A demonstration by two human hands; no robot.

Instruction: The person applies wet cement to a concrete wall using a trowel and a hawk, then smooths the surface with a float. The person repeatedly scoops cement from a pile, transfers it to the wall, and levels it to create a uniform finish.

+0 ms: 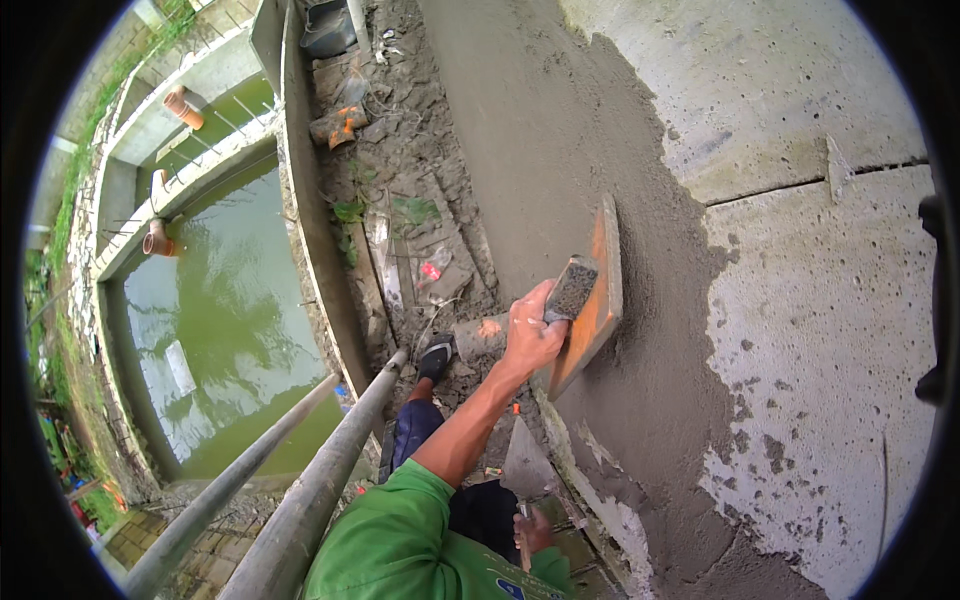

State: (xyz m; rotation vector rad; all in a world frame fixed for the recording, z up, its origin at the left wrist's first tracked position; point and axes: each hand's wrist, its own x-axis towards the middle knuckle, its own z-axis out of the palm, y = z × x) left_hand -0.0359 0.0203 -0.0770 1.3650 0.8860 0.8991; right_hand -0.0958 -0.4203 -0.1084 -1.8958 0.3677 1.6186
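Observation:
My left hand (533, 325) is closed round the mortar-caked handle of a plastering float (597, 300). The float's board has an orange-brown back and stands edge-on against the wet grey mortar (560, 150) coating the wall. Lower down, close to my body, my right hand (534, 530) is closed round the handle of a pointed trowel. Its grey triangular blade (524, 462) points up and away from me. Part of the right hand and its grip is in shadow.
Bare, pitted concrete (820, 370) borders the mortar on the right. Two poles (320, 470) slant across the lower left. Beyond a thin concrete wall (318, 230) lies a basin of green water (230, 330). Rubble, boards and pipe pieces (340, 125) litter the muddy strip near my foot (437, 355).

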